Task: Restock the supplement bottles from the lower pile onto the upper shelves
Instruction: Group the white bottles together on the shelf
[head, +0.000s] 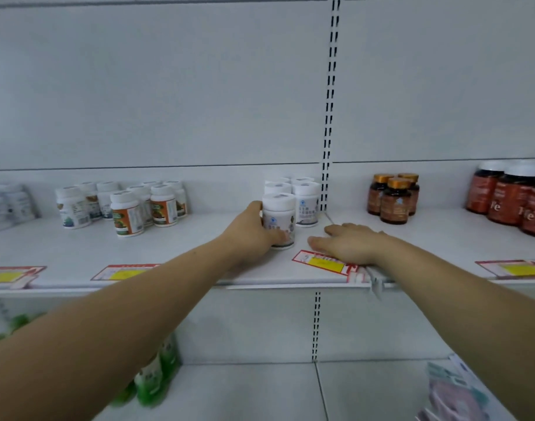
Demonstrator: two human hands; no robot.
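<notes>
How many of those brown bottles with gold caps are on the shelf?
3 in view: one in front, one behind it to the left, one behind to the right, clustered right of the slotted upright. More may hide behind them.

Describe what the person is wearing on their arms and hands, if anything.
Nothing is worn. Both forearms are bare as far as the picture shows, with no sleeve edge in view. The left hand and right hand have no gloves, and no rings, watch or bracelets can be seen at the wrists. No markings or tattoos are visible.
</notes>
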